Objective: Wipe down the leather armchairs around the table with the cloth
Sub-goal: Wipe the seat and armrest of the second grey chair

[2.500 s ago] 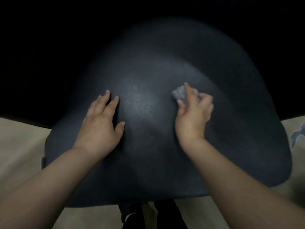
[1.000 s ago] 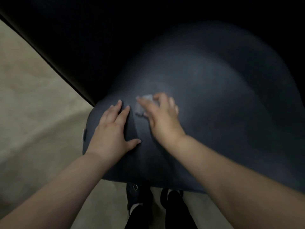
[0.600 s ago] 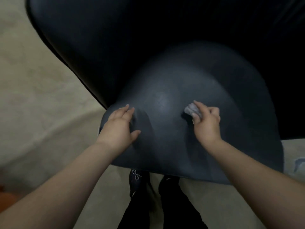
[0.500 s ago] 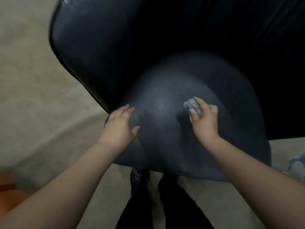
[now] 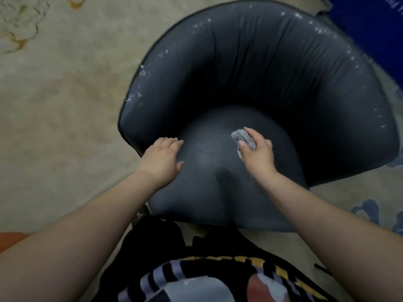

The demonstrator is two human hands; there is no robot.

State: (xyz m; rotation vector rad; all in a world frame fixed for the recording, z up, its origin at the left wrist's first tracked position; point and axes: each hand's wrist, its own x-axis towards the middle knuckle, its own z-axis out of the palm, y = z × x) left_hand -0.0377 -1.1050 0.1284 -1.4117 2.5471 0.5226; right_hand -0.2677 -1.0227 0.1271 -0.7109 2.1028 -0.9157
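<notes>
Dark leather covers the armchair (image 5: 257, 83), its curved back wrapping round a domed seat cushion (image 5: 209, 177) with pale scuffs along the rim. The left hand (image 5: 161, 161) lies flat on the cushion's left shoulder, fingers straight and together, thumb spread to the right, forearm reaching in from the lower left. The right hand (image 5: 257, 155) is curled round a small wad of grey cloth (image 5: 243, 138), pinching it between thumb and forefinger against the cushion's upper right, wrist bent slightly inward. Both forearms are bare. Beneath the chair spreads a beige carpet (image 5: 54, 105); a dark patterned shirt (image 5: 207, 275) fills the bottom edge
</notes>
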